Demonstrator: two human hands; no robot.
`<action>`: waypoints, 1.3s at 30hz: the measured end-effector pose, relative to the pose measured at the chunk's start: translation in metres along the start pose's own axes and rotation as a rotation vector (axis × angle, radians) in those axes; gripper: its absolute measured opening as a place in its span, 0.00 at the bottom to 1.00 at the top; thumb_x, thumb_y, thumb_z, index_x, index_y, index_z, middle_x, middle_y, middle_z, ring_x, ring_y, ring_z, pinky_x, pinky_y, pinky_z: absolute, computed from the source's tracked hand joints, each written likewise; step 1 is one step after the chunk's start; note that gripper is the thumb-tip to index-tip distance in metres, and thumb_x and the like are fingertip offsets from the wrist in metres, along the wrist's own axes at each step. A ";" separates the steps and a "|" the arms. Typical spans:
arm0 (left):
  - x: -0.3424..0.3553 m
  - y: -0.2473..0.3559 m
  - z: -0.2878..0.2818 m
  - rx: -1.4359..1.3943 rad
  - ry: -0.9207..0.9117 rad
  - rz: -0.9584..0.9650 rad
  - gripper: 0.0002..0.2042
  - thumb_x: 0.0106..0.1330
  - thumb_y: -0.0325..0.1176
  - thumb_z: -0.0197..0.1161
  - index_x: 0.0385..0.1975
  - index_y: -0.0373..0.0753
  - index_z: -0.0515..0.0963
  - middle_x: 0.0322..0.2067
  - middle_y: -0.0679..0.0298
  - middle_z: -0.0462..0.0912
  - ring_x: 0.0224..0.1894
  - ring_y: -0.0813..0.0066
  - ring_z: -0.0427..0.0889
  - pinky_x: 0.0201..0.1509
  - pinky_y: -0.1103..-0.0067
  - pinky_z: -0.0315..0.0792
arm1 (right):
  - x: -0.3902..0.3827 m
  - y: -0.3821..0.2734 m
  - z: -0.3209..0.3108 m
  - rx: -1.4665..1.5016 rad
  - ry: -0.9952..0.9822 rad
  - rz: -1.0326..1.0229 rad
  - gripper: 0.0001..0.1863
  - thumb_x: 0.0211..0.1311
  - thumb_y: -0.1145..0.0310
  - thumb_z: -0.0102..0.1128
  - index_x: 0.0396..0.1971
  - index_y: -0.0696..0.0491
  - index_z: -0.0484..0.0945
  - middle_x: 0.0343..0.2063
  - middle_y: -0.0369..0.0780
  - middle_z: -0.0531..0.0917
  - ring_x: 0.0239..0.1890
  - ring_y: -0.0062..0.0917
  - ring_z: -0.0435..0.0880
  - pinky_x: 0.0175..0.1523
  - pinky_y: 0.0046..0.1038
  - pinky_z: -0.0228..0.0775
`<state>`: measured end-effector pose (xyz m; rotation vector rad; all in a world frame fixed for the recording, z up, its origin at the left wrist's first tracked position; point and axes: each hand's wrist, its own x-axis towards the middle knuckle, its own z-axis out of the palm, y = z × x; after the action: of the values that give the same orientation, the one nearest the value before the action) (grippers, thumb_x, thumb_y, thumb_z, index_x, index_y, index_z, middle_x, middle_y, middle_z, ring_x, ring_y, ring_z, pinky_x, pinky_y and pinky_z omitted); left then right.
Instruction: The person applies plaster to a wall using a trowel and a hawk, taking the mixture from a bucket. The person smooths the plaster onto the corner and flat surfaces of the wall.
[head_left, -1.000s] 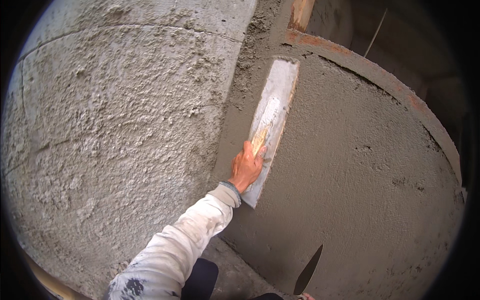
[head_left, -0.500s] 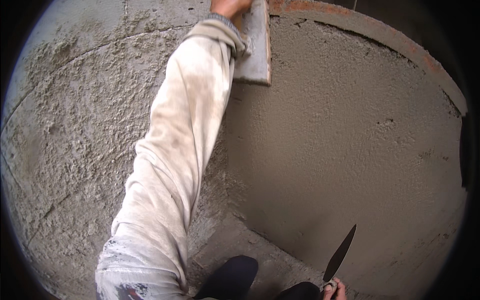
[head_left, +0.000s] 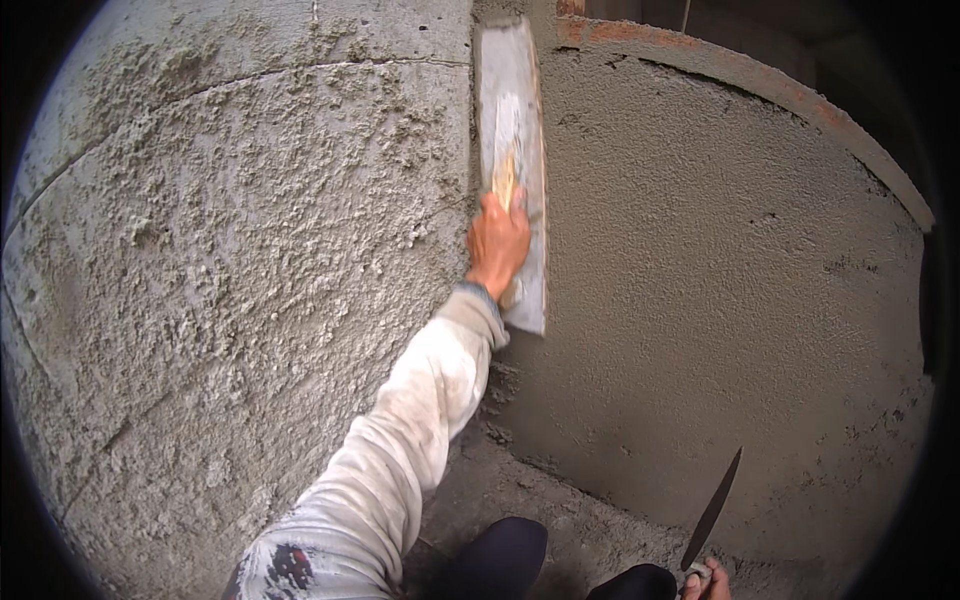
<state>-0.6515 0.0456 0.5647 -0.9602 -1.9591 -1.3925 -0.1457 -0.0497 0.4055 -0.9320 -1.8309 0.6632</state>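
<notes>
Has drawn the long float point(head_left: 530, 170) nearer since half a second ago, gripping its handle point(head_left: 504, 178) in left hand point(head_left: 498, 240), lengthwise beside rough left wall point(head_left: 250, 250), seemingly for even contact with right wall point(head_left: 700, 250), and holds trowel point(head_left: 713, 510) in right hand point(head_left: 712, 582), near right, apparently clear.

We count two hands point(head_left: 499, 240) point(head_left: 708, 582) and two tools: one long float point(head_left: 508, 75), one pointed trowel point(head_left: 712, 512).
Around them we find two walls, one coarse wall point(head_left: 220, 280) and one smoother wall point(head_left: 700, 250); two dark-clad knees point(head_left: 505, 555) point(head_left: 635, 585); one pale sleeve point(head_left: 380, 480) with one dark stain point(head_left: 290, 567); one ledge point(head_left: 760, 80); and, at the upper right, one thin rod point(head_left: 686, 14).
</notes>
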 end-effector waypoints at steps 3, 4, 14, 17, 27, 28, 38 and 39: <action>0.110 0.057 -0.047 0.043 0.106 0.071 0.23 0.71 0.47 0.42 0.37 0.28 0.70 0.11 0.74 0.66 0.09 0.82 0.60 0.11 0.81 0.56 | 0.007 -0.015 0.001 -0.013 0.063 0.039 0.14 0.62 0.78 0.51 0.47 0.66 0.72 0.34 0.45 0.82 0.32 0.23 0.79 0.38 0.22 0.72; 0.141 0.080 -0.064 0.029 0.011 0.081 0.22 0.71 0.48 0.43 0.34 0.30 0.71 0.12 0.71 0.67 0.11 0.80 0.63 0.13 0.80 0.60 | 0.009 -0.017 0.000 -0.043 0.070 0.000 0.14 0.62 0.78 0.51 0.47 0.66 0.72 0.33 0.44 0.82 0.30 0.23 0.78 0.37 0.22 0.72; 0.061 0.014 -0.008 -0.015 0.210 0.053 0.28 0.65 0.52 0.48 0.34 0.24 0.77 0.33 0.33 0.77 0.40 0.38 0.78 0.42 0.57 0.71 | 0.005 0.050 0.026 -0.192 0.104 -0.033 0.17 0.63 0.66 0.51 0.43 0.65 0.73 0.21 0.34 0.71 0.20 0.14 0.66 0.25 0.17 0.55; -0.024 -0.057 0.025 0.069 0.236 0.094 0.26 0.66 0.52 0.48 0.31 0.28 0.71 0.22 0.42 0.76 0.25 0.45 0.77 0.29 0.60 0.71 | 0.003 0.060 0.026 -0.187 0.027 0.007 0.16 0.64 0.67 0.50 0.43 0.64 0.72 0.21 0.34 0.71 0.20 0.14 0.65 0.25 0.17 0.54; -0.256 -0.194 0.104 0.132 0.001 -0.237 0.23 0.66 0.52 0.51 0.33 0.31 0.67 0.21 0.40 0.77 0.24 0.40 0.78 0.27 0.57 0.70 | -0.025 0.072 -0.023 -0.224 0.021 0.187 0.12 0.62 0.75 0.54 0.42 0.66 0.73 0.23 0.40 0.79 0.22 0.19 0.72 0.27 0.19 0.63; -0.281 -0.213 0.111 0.148 -0.011 -0.290 0.23 0.66 0.52 0.51 0.33 0.31 0.67 0.22 0.40 0.77 0.26 0.38 0.77 0.29 0.56 0.69 | -0.031 0.071 -0.025 -0.267 0.086 0.227 0.11 0.63 0.74 0.53 0.39 0.66 0.73 0.21 0.39 0.77 0.20 0.18 0.69 0.24 0.19 0.59; -0.172 -0.166 0.078 0.050 0.134 0.086 0.23 0.68 0.49 0.48 0.27 0.30 0.69 0.18 0.47 0.75 0.18 0.52 0.75 0.22 0.63 0.68 | -0.054 0.063 -0.059 -0.474 0.177 0.140 0.14 0.61 0.67 0.59 0.36 0.66 0.75 0.18 0.41 0.77 0.17 0.21 0.72 0.21 0.22 0.62; -0.131 -0.131 0.063 -0.014 0.109 0.071 0.21 0.68 0.48 0.47 0.26 0.32 0.69 0.15 0.56 0.73 0.14 0.65 0.71 0.17 0.68 0.66 | -0.053 0.061 -0.059 -0.457 0.184 0.145 0.15 0.61 0.67 0.59 0.36 0.66 0.75 0.18 0.41 0.78 0.17 0.21 0.72 0.21 0.22 0.62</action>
<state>-0.6801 0.0473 0.3713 -0.9314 -1.8205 -1.3912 -0.0590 -0.0558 0.3562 -1.3863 -1.7913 0.2314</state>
